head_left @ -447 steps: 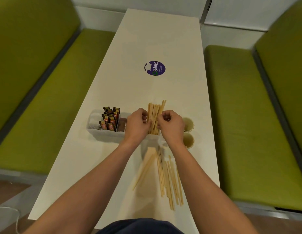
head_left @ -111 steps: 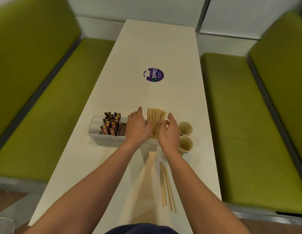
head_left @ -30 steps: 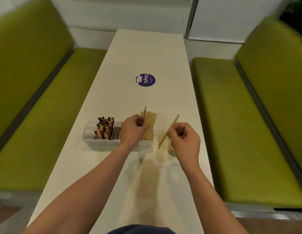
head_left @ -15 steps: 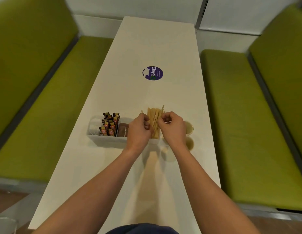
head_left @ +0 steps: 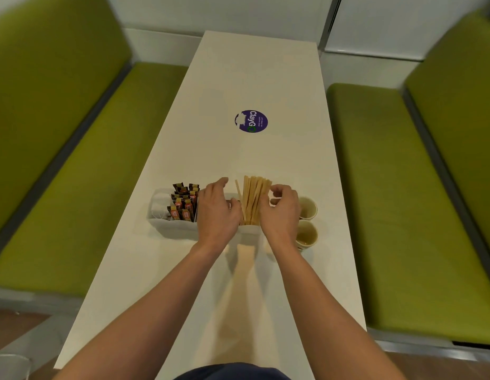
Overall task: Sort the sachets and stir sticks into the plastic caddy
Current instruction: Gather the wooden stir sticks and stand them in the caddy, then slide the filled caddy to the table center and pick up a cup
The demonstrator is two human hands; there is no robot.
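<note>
A translucent plastic caddy (head_left: 172, 227) stands on the white table (head_left: 255, 78). Several brown and orange sachets (head_left: 185, 201) stand upright in its left part. A bundle of wooden stir sticks (head_left: 252, 198) stands upright in its right part. My left hand (head_left: 218, 212) rests against the left side of the bundle, fingers loosely spread. My right hand (head_left: 281, 212) is on the bundle's right side, fingers curled near the stick tops. Neither hand visibly holds a stick. The caddy's middle part is hidden behind my left hand.
Two paper cups (head_left: 307, 220) stand just right of my right hand, near the table's right edge. A purple round sticker (head_left: 251, 121) lies farther up the table. Green benches (head_left: 402, 187) flank the table on both sides.
The loose sticks that lay on the table in front of the caddy are gone, and the bundle is fuller. My fingers, pinched on the sticks half a second ago, have loosened.
</note>
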